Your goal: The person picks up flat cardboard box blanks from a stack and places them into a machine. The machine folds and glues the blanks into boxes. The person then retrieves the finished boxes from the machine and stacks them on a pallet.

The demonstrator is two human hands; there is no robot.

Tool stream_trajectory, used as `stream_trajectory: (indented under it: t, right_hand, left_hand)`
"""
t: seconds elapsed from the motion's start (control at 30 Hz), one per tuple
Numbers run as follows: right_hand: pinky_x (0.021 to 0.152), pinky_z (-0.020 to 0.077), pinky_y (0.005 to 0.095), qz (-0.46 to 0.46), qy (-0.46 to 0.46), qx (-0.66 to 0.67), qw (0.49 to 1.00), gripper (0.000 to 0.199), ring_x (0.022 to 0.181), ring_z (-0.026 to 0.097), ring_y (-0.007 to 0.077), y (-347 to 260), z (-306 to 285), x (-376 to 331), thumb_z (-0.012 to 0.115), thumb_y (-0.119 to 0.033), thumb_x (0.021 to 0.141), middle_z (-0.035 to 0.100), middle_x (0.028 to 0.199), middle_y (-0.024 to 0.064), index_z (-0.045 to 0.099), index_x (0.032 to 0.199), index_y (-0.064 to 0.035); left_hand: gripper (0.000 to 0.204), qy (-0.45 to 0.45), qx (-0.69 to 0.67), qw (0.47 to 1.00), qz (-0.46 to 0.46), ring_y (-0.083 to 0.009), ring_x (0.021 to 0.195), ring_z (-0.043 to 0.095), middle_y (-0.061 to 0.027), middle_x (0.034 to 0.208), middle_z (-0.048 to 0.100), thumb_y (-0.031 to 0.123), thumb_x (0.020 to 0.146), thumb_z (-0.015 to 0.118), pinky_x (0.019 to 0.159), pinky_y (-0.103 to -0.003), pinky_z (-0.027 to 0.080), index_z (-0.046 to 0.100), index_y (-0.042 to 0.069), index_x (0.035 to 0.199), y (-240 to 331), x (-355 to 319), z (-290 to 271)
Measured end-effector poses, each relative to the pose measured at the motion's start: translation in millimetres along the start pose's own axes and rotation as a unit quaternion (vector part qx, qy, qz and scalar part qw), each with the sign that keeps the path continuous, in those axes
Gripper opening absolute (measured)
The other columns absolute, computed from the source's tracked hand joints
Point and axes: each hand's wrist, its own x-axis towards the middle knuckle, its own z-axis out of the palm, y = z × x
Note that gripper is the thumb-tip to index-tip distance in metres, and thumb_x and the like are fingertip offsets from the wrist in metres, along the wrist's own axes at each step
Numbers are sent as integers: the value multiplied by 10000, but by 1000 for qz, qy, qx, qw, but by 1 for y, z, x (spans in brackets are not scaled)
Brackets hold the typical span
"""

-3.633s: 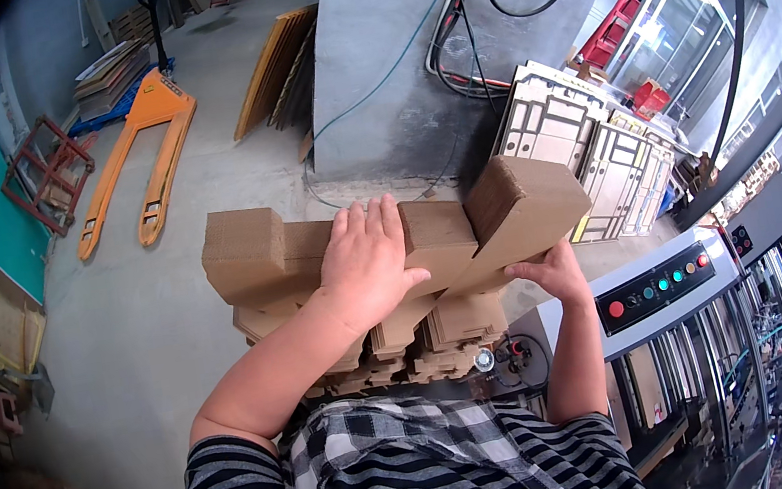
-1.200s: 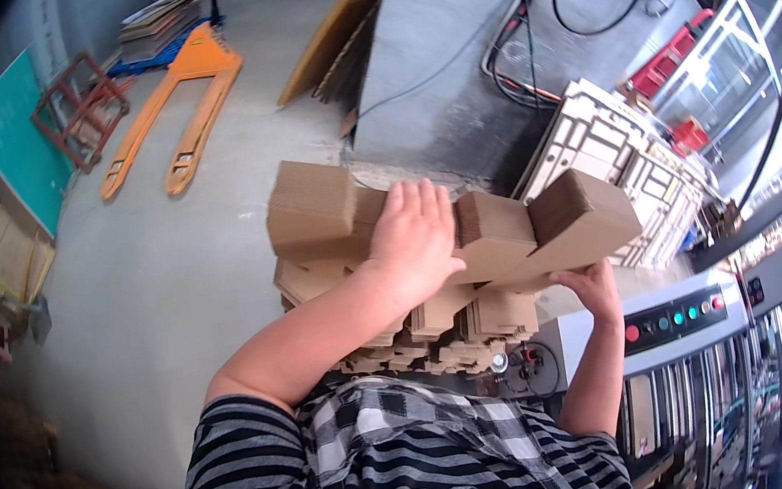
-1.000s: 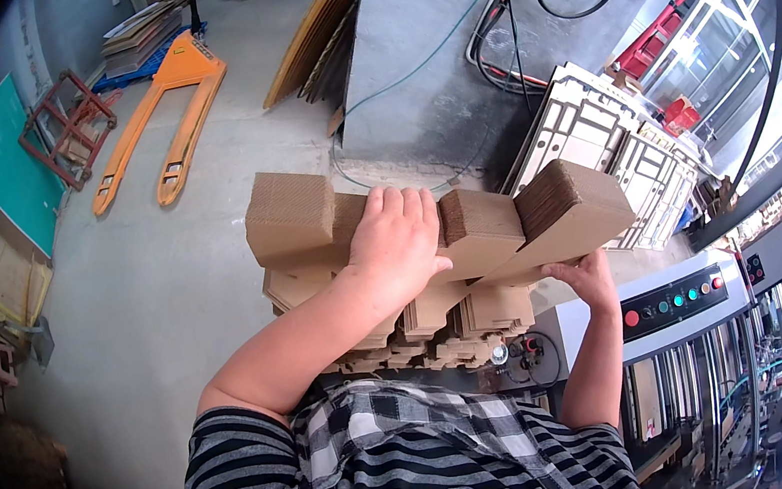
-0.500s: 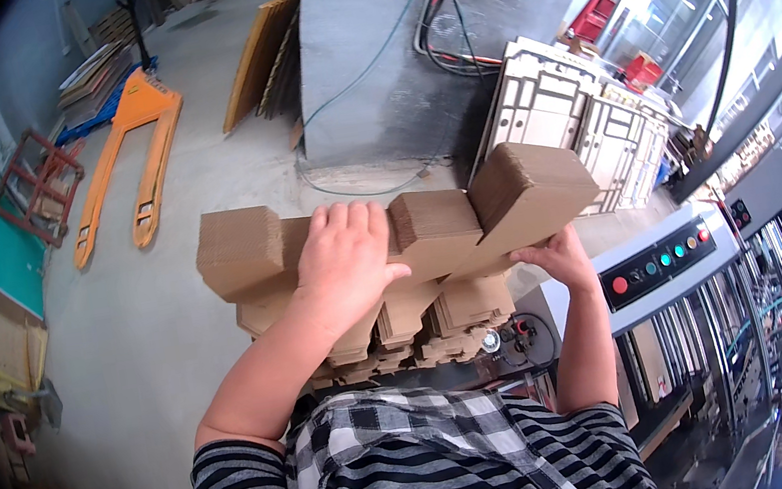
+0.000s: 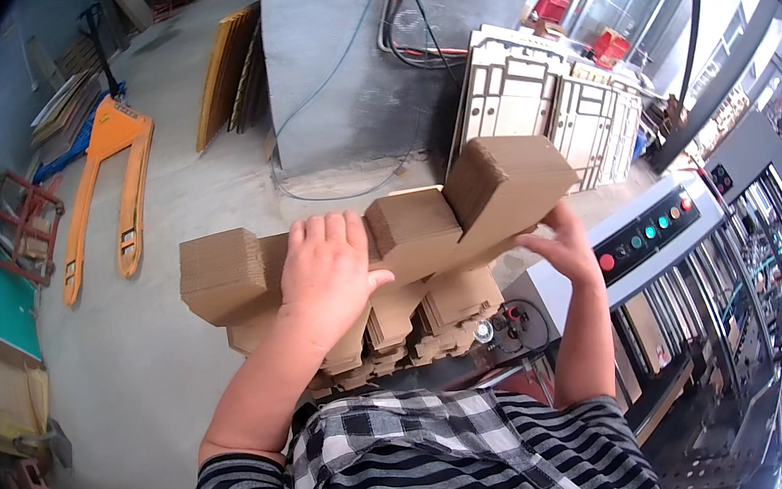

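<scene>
A thick bundle of brown die-cut cardboard blanks (image 5: 514,188) lies in front of me, its notched outline rising in blocks at the left, middle and right. My left hand (image 5: 326,269) grips it in the left notch, fingers together over the far edge and thumb stretched to the right on the near face. At the bundle's right end is my right hand (image 5: 565,244), thumb and fingers apart beside the lower corner; its fingertips are partly hidden. Beneath the bundle, more cardboard blanks (image 5: 456,304) are piled in uneven layers.
To the right stands a grey machine with a button panel (image 5: 647,231) and rollers. Printed-line boards (image 5: 507,75) lean beyond the bundle, near a grey wall (image 5: 333,61) with hoses. An orange pallet jack (image 5: 114,134) and a red metal frame (image 5: 23,229) stand at the left.
The view has shifted, so the whole scene sits further left. My right thumb has eased off the bundle's face, and the hand is more spread. My left hand keeps its place on the cardboard.
</scene>
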Motion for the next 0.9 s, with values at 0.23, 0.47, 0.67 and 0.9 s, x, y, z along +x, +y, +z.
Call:
stream_trajectory:
  t: [0.23, 0.47, 0.67, 0.9]
  right_hand:
    - [902, 466, 346, -364, 126, 50, 921, 493, 1003, 604, 261, -126, 23, -26, 684, -61, 736, 611, 1100, 163, 504, 1183, 40]
    - [932, 441, 416, -287, -101, -306, 902, 651, 1144, 512, 370, -169, 97, 32, 774, -161, 630, 527, 1202, 218, 492, 1181, 37]
    - [757, 493, 413, -205, -236, -336, 888, 435, 861, 627, 343, -155, 112, 55, 781, -227, 547, 626, 876, 170, 571, 842, 13]
    - [769, 459, 383, -247, -81, -359, 896, 372, 832, 602, 298, -151, 92, 16, 729, -228, 550, 604, 831, 108, 567, 819, -29]
  left_hand:
    - [705, 13, -7, 1000, -18, -235, 915, 510, -89, 919, 541, 480, 632, 758, 929, -358, 380, 523, -16, 1074, -2, -4, 4]
    - [602, 20, -62, 998, -8, -262, 959, 530, -112, 946, 561, 396, 636, 786, 899, -393, 391, 530, 13, 1023, 4, 1, 4]
    - [621, 29, 20, 999, -16, -260, 941, 532, -98, 959, 559, 456, 656, 765, 881, -384, 399, 527, 25, 1034, 1, -3, 11]
    - [748, 62, -68, 993, 71, -329, 1159, 469, -192, 1232, 489, 343, 703, 762, 1022, -447, 324, 438, -26, 1268, 14, -11, -14]
